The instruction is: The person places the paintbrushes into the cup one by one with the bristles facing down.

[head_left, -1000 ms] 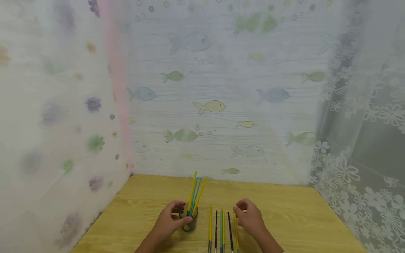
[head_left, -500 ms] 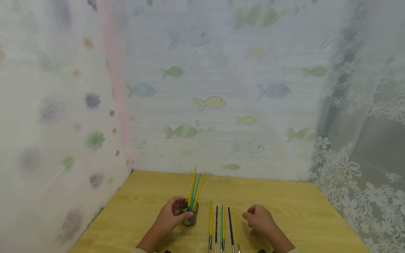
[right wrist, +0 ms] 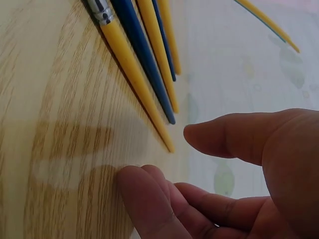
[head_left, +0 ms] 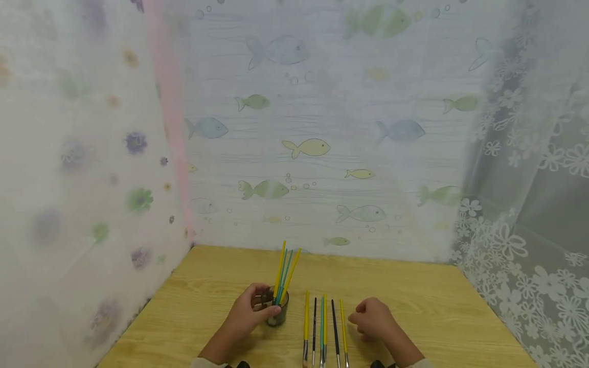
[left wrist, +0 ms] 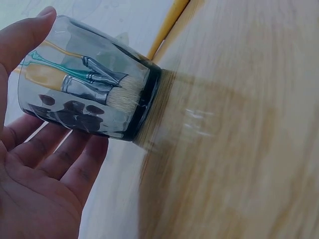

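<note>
My left hand (head_left: 246,312) holds a dark-tinted drinking glass (head_left: 277,318), thumb on the near side and fingers round the far side. Yellow and teal paintbrushes (head_left: 282,273) lean in it, handles up; the left wrist view shows their pale bristles (left wrist: 124,98) at the glass bottom. My right hand (head_left: 375,319) is low over the table, right of a row of paintbrushes, holding nothing. Closest to it lies a thin yellow paintbrush (head_left: 344,329). In the right wrist view, that brush's handle tip (right wrist: 169,147) points towards the gap between thumb and loosely curled fingers.
Several paintbrushes lie side by side, including a wide yellow one (head_left: 306,317), a black one (head_left: 335,324) and a teal one (head_left: 322,319). The wood-grain table (head_left: 221,260) meets a fish-print curtain (head_left: 308,204) behind, with a flowered curtain (head_left: 106,230) at left and lace at right.
My right hand has moved right, away from the rightmost yellow paintbrush, which now lies slightly straighter in the row. My left hand stays round the glass. The head view has shifted a little.
</note>
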Tool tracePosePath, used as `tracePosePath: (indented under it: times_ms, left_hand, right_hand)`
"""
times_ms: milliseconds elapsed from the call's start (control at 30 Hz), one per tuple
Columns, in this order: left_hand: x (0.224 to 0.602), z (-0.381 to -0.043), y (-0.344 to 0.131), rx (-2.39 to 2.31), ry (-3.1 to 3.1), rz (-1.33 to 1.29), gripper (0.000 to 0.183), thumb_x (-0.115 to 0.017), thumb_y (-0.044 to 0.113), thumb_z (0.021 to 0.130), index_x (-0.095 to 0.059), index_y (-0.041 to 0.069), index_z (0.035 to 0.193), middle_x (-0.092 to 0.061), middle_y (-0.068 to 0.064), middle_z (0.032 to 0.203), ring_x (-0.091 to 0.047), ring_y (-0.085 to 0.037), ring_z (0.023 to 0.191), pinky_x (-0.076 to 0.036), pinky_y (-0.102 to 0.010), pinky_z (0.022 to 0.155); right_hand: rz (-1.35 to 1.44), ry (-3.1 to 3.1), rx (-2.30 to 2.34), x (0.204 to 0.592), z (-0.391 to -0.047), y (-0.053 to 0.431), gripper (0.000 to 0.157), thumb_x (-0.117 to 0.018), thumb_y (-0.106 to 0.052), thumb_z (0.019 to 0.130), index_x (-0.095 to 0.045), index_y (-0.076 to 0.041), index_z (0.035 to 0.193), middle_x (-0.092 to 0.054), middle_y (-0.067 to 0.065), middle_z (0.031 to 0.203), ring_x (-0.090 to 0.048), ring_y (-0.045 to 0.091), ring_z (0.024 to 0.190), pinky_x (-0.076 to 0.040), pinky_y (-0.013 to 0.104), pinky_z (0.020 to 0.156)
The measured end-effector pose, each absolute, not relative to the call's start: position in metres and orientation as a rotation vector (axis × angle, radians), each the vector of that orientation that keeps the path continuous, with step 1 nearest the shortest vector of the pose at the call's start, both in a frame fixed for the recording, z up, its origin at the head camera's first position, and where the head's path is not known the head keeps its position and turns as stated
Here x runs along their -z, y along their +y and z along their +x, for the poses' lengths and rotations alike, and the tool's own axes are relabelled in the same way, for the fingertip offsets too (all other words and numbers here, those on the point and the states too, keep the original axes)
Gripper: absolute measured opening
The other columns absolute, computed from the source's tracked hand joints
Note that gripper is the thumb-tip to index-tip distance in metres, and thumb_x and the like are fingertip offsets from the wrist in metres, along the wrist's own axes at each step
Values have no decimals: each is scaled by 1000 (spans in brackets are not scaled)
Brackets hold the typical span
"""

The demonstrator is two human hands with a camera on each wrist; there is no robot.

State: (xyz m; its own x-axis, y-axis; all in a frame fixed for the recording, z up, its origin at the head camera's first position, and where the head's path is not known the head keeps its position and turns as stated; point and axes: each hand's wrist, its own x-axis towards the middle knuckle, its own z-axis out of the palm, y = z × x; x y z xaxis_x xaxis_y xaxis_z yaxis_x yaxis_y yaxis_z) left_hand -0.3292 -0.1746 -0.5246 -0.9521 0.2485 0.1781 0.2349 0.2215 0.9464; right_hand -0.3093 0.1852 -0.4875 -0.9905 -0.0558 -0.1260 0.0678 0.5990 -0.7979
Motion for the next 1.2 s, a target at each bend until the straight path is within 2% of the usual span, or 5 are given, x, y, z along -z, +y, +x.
tracePosePath:
  times_ms: [433,667,867,1067,1200]
  left_hand:
    - [524,-332,-174,-1894,2435,506,68,-81,33,92,-48,3,143,-60,-19,140,-61,-35,128,-57,-38,101]
    - [523,-332,-174,-1891,2444,481,72,-83,37,90,-48,3,143,-60,-19,140,-61,-34,129,-56,-42,104]
    - [526,-331,-174,-1879,2453,500,69,-82,35,91,-48,4,143,-60,-18,139,-61,-35,128,-56,-39,102]
    - [526,-330,-174,-1875,2449,498,68,-81,34,92,-47,4,143,-59,-18,140,-60,-35,129,-57,-37,102]
    - [526,-328,-174,-1881,2438,490,69,-81,33,92,-47,3,143,-59,-19,140,-59,-35,131,-57,-34,101]
  right_hand:
    - [-37,2742,1275,486,-312,169,39,-78,-6,86,-61,13,116,-67,20,105,-68,18,67,-60,33,59]
    - [-109,2835,1151,490,-316,164,40,-83,-5,80,-66,13,112,-71,10,80,-66,15,55,-60,34,64]
    - [-165,2896,1076,489,-316,160,15,-82,1,74,-68,1,80,-53,0,64,-46,10,54,-45,29,56]
    - [-126,2854,1114,488,-315,160,35,-75,4,76,-69,11,110,-67,6,77,-63,13,59,-55,29,59]
    - [-125,2807,1172,490,-316,162,28,-70,4,78,-70,10,106,-61,3,63,-61,12,51,-52,25,54]
